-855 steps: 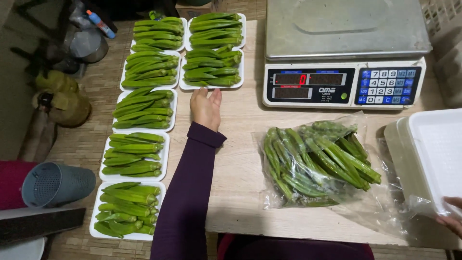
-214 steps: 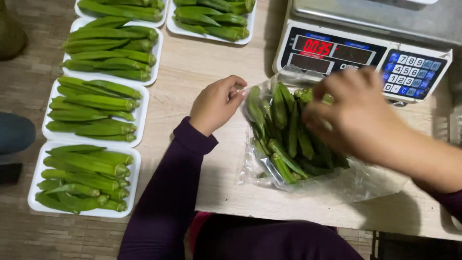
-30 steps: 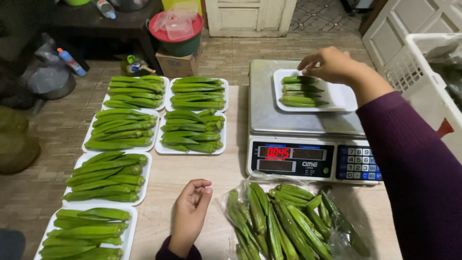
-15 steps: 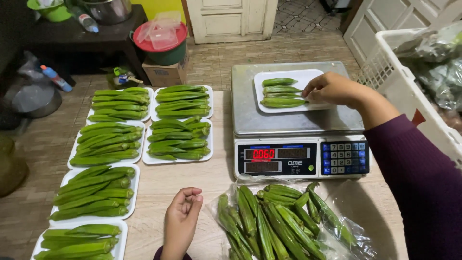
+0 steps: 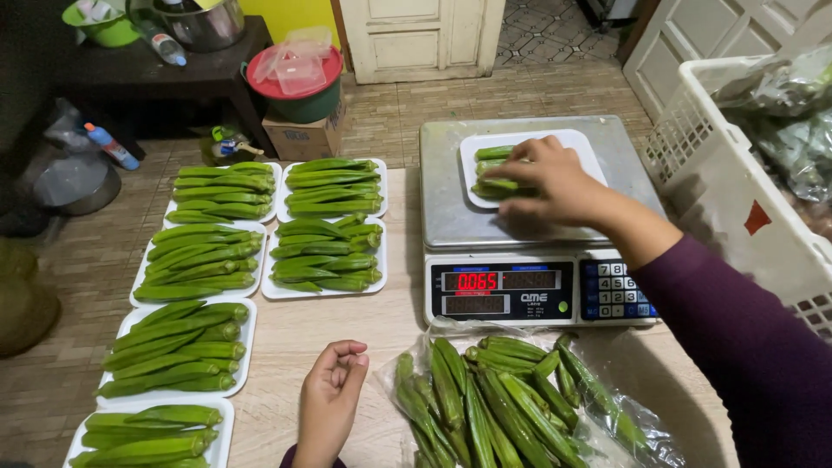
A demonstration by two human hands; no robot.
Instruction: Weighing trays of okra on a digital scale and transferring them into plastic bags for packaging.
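Green okra pods [image 5: 501,170] lay in a short stack on a white foam tray [image 5: 579,147] that sat on the steel platform of a digital scale [image 5: 451,208], whose red readout was lit. Right hand [image 5: 555,182]: spread over the pods on that tray, fingers resting on them, palm down; whether any pod was pinched between the fingers could not be told. Half a second earlier the same hand had sat at the tray's right edge, clear of most pods; it had since moved left across the tray, and the view had dropped slightly closer to the scale. Left hand [image 5: 334,394]: loosely curled, fingers drawn in towards the palm, holding nothing, resting on the wooden tabletop [image 5: 338,321] just left of the bag, much where it was before. Clear plastic bag [image 5: 624,416]: open, lying in front of the scale, filled with loose okra [image 5: 485,399], unchanged. Filled trays [image 5: 325,186]: six white trays of okra in two columns at the table's left, none shifted. White plastic crate [image 5: 719,165]: at far right beside the scale, with bagged greens inside. Red-lidded tub [image 5: 299,82]: on the floor beyond the table.
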